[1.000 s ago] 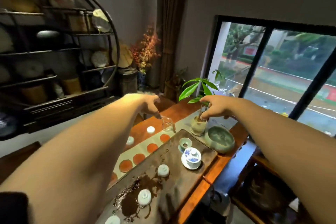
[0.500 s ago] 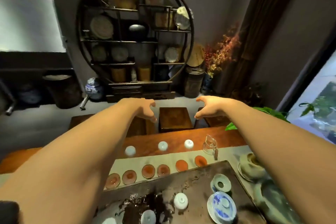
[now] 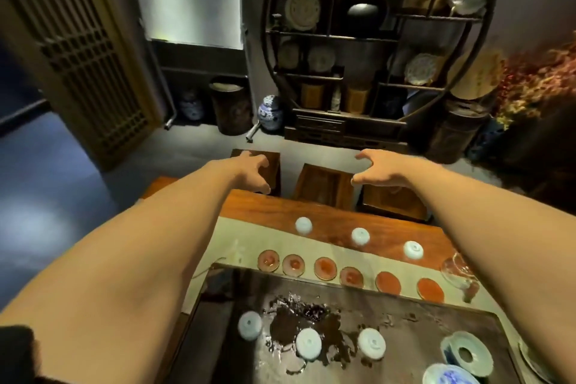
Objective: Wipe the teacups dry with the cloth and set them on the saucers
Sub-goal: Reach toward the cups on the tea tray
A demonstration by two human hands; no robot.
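- The table (image 3: 327,212) below the fingertips is polished reddish wood, smooth and slightly glossy.
- The teacups (image 3: 360,236) look like pale glazed ceramic, shiny.
- The tea tray (image 3: 420,321) nearer the person is dark, matt and wet in patches.
- The runner (image 3: 249,237) is dull pale cloth.

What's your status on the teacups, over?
Left hand and right hand out ahead, empty. Six teacups upside down, none on the saucers. No cloth in view. Wet patch on tea tray.
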